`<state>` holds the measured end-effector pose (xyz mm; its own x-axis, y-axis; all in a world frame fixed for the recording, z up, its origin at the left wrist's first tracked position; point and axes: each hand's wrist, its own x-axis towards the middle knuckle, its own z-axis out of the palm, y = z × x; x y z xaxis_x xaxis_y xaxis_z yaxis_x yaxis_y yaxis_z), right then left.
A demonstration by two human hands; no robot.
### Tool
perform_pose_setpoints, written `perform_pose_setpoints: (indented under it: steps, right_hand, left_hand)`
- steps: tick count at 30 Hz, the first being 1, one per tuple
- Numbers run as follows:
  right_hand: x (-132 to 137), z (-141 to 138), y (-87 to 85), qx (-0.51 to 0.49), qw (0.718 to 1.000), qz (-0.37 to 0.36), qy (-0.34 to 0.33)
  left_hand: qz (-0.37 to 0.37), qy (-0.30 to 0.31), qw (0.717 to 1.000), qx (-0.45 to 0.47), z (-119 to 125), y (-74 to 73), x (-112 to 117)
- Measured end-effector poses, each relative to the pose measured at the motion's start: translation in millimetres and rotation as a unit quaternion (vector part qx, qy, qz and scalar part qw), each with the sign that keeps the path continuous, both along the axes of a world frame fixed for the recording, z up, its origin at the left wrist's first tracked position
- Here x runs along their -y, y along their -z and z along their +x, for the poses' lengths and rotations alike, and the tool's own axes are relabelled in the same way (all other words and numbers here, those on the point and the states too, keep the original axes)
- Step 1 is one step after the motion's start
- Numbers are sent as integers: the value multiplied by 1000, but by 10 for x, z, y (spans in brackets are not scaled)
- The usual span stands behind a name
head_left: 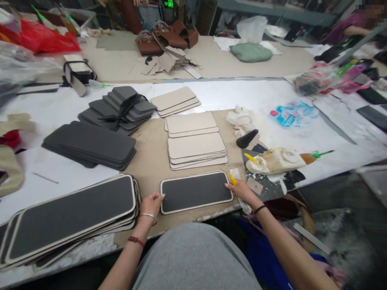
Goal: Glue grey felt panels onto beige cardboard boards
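A rectangular dark grey panel with a cream border (196,191) lies on brown board in front of me, apparently atop other pieces. My left hand (152,203) is closed, with thumb and finger pinching its left edge. At the right edge, my right hand (241,190) is closed around a yellow stick-like tool (232,179), its thumb touching the panel's corner. Cream rounded boards (196,146) lie in overlapping stacks just beyond. To the left rests a stack of larger bordered panels (74,215). Plain dark grey pieces (90,143) are piled behind it.
A white-crusted glue container (279,160) lies right of the boards, with a second yellow stick. Near it are a black teardrop-shaped object (247,139) and crumpled white tissue (241,120). Brown leather pieces (169,38) sit across the table. Another person's arm (356,30) shows far right.
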<state>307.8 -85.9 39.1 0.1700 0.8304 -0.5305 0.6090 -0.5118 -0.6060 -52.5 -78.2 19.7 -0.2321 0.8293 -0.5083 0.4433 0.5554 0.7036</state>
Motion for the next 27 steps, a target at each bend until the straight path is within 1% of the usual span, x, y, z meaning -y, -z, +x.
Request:
perform_pose_setpoints:
  steps: [3, 7, 15, 18, 23, 27]
  right_hand:
    - [3, -3, 38, 37, 999, 3, 7]
    - [2, -6, 76, 43, 999, 3, 10]
    - [-28, 2, 81, 63, 998, -5, -8]
    - [-39, 7, 84, 69, 997, -7, -19]
    - [-45, -2, 79, 65, 998, 19, -18]
    - [-56, -5, 70, 66, 997, 17, -24]
  left_hand:
    - [-5, 11, 1000, -8, -7, 15, -17]
    - [-8, 20, 1000, -23, -4, 1, -30]
    - [-2, 13, 999, -44, 20, -24, -32]
    - [2, 10, 999, -47, 44, -61, -37]
    - [1, 11, 999, -47, 98, -166, -57]
    - [-7, -3, 998, -55, 130, -219, -72]
